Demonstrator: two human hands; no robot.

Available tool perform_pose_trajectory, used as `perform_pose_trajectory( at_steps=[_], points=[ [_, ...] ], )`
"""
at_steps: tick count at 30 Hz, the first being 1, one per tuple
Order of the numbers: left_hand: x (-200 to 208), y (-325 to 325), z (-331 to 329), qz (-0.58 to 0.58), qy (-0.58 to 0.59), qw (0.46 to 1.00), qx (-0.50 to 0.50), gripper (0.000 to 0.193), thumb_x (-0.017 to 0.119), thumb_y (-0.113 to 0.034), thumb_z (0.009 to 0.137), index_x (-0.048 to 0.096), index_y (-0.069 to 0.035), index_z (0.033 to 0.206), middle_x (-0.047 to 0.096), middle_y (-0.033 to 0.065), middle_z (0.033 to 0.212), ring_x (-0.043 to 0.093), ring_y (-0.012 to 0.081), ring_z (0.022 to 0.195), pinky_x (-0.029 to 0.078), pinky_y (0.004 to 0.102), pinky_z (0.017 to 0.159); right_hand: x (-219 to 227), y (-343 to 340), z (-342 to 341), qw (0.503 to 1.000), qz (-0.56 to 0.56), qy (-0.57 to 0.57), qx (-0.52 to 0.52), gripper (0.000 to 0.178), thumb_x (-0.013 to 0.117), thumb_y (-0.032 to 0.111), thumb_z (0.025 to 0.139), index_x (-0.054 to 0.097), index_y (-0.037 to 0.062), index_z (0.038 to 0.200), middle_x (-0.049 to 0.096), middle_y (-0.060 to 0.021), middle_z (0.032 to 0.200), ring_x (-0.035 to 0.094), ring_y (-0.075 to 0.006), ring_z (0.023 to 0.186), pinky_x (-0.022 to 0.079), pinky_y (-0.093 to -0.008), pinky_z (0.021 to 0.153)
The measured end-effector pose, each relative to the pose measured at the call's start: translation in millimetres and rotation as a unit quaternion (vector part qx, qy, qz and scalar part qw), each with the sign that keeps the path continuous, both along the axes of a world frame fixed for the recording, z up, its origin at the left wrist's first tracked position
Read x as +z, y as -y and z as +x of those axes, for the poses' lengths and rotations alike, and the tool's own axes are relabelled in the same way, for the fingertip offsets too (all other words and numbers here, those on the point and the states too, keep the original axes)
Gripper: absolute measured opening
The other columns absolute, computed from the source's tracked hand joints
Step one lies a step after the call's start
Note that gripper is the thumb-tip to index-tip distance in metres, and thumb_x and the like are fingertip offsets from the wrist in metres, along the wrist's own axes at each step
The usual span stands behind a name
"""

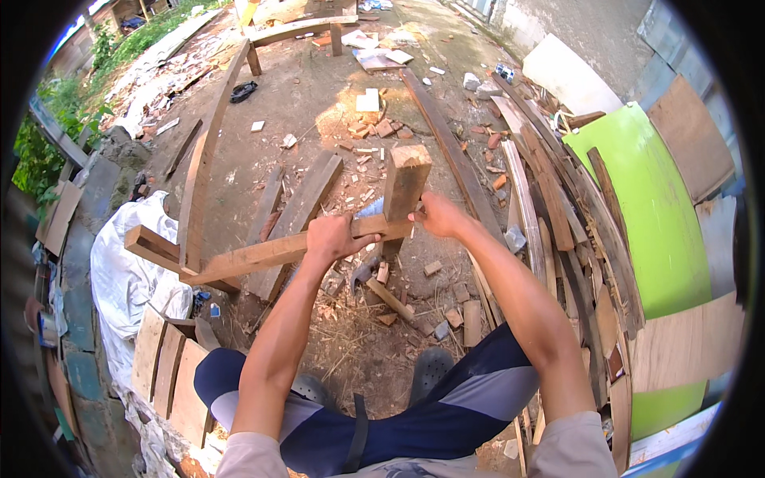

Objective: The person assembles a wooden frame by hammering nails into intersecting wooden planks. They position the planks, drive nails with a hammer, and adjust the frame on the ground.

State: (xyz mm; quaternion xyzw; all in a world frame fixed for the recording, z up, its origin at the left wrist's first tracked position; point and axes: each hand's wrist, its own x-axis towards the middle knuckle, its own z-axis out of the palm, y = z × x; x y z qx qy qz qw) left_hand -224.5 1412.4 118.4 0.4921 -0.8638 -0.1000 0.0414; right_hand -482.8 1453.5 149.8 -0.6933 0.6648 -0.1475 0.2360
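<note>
My left hand [333, 237] grips a long wooden batten [263, 255] that runs from a wooden frame [151, 248] at the left toward the middle. My right hand [437, 213] holds the base of a thick upright wooden block [406, 182] where it meets the batten's right end. The block stands nearly upright, tilted slightly right. A hammer head [360, 275] lies on the ground just below the hands. My legs in dark blue trousers and dark shoes [430, 368] are under the batten.
Long planks [203, 151] and a dark beam [446, 143] lie on the dirt ahead among brick and wood scraps. A green panel [653, 207] and stacked boards stand at the right. White sacking [127, 279] and short boards [167, 370] are at the left.
</note>
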Motion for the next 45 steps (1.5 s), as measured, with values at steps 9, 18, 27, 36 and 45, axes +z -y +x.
perform_pose_trajectory(
  at_steps=[9, 18, 27, 36, 45],
  points=[
    [-17.8, 8.8, 7.9, 0.044, -0.396, 0.913, 0.087, 0.058, 0.062, -0.058, 0.095, 0.076, -0.002, 0.091, 0.075, 0.0141, 0.080, 0.073, 0.0222, 0.079, 0.056, 0.0365, 0.074, -0.9, -17.1, -11.8, 0.976, 0.155, -0.138, -0.067, 0.045, 0.064, 0.042, 0.097, 0.073, -0.0007, 0.107, 0.073, -0.0245, 0.107, 0.069, -0.0411, 0.103, 0.055, -0.0487, 0.090],
    [-4.1, 29.5, 60.9, 0.048, -0.524, 0.829, 0.188, 0.070, 0.044, -0.048, 0.108, 0.061, 0.003, 0.063, 0.071, 0.0145, 0.070, 0.070, 0.0193, 0.070, 0.052, 0.0339, 0.068, -108.2, -48.2, 26.1, 0.977, 0.102, -0.158, -0.103, 0.044, 0.059, 0.043, 0.097, 0.076, 0.0022, 0.096, 0.073, -0.0258, 0.099, 0.070, -0.0438, 0.097, 0.055, -0.0528, 0.087],
    [43.9, 19.8, 189.7, 0.022, -0.304, 0.931, 0.198, 0.060, 0.046, -0.044, 0.108, 0.070, 0.003, 0.080, 0.070, 0.0137, 0.071, 0.069, 0.0237, 0.066, 0.053, 0.0379, 0.068, -213.1, -65.9, 99.4, 0.996, 0.059, -0.060, 0.006, 0.031, 0.061, 0.033, 0.095, 0.073, 0.0054, 0.104, 0.073, -0.0228, 0.102, 0.068, -0.0431, 0.100, 0.054, -0.0519, 0.088],
    [37.0, -36.2, 249.9, 0.188, 0.036, 0.972, 0.137, 0.048, 0.045, -0.035, 0.103, 0.072, -0.001, 0.083, 0.073, 0.0155, 0.075, 0.073, 0.0318, 0.075, 0.057, 0.0460, 0.077, -197.9, -39.9, 184.7, 0.993, 0.041, -0.018, 0.105, 0.034, 0.060, 0.037, 0.096, 0.071, 0.0044, 0.099, 0.073, -0.0216, 0.096, 0.069, -0.0397, 0.095, 0.053, -0.0510, 0.085],
    [-87.5, -64.1, 210.1, 0.315, 0.164, 0.898, 0.260, 0.056, 0.057, -0.047, 0.093, 0.068, -0.001, 0.122, 0.068, 0.0215, 0.127, 0.066, 0.0349, 0.119, 0.052, 0.0454, 0.101, -193.1, -6.6, 228.4, 0.986, 0.088, -0.137, 0.036, 0.099, 0.081, 0.038, 0.080, 0.026, 0.0151, 0.159, 0.032, -0.0226, 0.157, 0.053, -0.0422, 0.128, 0.051, -0.0482, 0.101]
  ],
)
